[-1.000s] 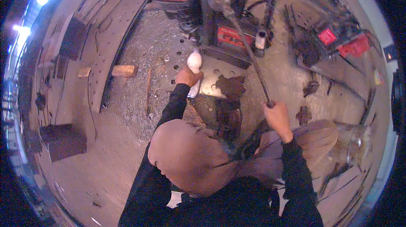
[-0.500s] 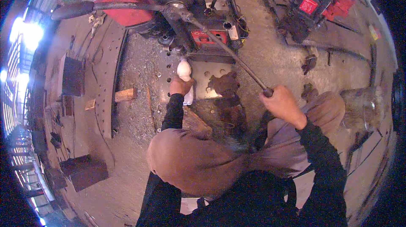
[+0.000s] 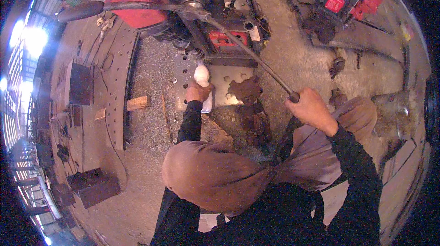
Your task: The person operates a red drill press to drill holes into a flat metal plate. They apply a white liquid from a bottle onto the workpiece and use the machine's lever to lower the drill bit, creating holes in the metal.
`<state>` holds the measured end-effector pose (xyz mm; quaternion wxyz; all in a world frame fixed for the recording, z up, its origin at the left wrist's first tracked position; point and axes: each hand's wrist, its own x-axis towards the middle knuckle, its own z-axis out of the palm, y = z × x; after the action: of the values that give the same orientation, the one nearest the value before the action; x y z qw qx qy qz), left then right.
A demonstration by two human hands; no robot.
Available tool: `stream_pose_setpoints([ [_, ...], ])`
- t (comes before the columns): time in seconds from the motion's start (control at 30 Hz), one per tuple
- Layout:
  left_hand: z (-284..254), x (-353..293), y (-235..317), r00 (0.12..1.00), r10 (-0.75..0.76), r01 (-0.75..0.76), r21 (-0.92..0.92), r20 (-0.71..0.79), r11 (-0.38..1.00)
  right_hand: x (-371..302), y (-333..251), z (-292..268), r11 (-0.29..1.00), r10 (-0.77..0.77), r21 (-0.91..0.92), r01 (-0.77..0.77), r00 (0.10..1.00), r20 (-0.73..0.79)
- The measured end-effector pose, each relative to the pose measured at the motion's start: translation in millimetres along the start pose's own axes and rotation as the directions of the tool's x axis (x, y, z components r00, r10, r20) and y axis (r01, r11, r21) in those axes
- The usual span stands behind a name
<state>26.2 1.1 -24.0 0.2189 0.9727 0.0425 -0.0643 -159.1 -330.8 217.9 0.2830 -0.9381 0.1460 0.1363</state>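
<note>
My left hand (image 3: pixel 198 92) is closed around a white plastic bottle (image 3: pixel 201 74), its rounded end toward the machine. The bottle is over a steel plate (image 3: pixel 220 74) with a row of holes, close to the foot of a red and black drill press (image 3: pixel 229 39). My right hand (image 3: pixel 314 112) is wrapped round the end of a long metal feed lever (image 3: pixel 256 59), which slants up to the machine's hub. Another lever arm with a dark grip (image 3: pixel 82 11) reaches left from that hub. The drill's cutting tip cannot be made out.
Metal shavings (image 3: pixel 153 69) cover the floor left of the plate. A wooden block (image 3: pixel 138 103) lies by a long perforated steel beam (image 3: pixel 118 85). A brown rag-like piece (image 3: pixel 246 89) rests on the plate's right. Another red and black machine (image 3: pixel 334 5) stands far right.
The view has shifted slightly. Both hands keep their holds on the bottle and the lever, with hardly any visible movement.
</note>
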Motion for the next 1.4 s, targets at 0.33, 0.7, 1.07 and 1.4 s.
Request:
stream_pose_setpoints([
  [0.33,-36,-27,43,0.988,-0.141,0.14,0.016,0.061,0.99,-3,-1,-2,0.999,-0.009,-0.043,0.007,0.999,-0.034],
  [0.7,-27,-15,28,0.981,-0.143,0.134,0.072,0.131,0.988,-2,1,0,0.998,0.003,-0.064,-0.004,1.0,-0.014],
  [1.07,-30,-19,32,0.982,-0.14,0.138,0.028,0.123,0.99,-5,0,-3,0.997,0.023,-0.071,-0.024,1.0,-0.019],
  [1.4,-28,-15,30,0.977,-0.141,0.139,0.027,0.157,0.99,-6,-1,-6,0.997,-0.015,-0.074,0.013,0.999,-0.033],
])
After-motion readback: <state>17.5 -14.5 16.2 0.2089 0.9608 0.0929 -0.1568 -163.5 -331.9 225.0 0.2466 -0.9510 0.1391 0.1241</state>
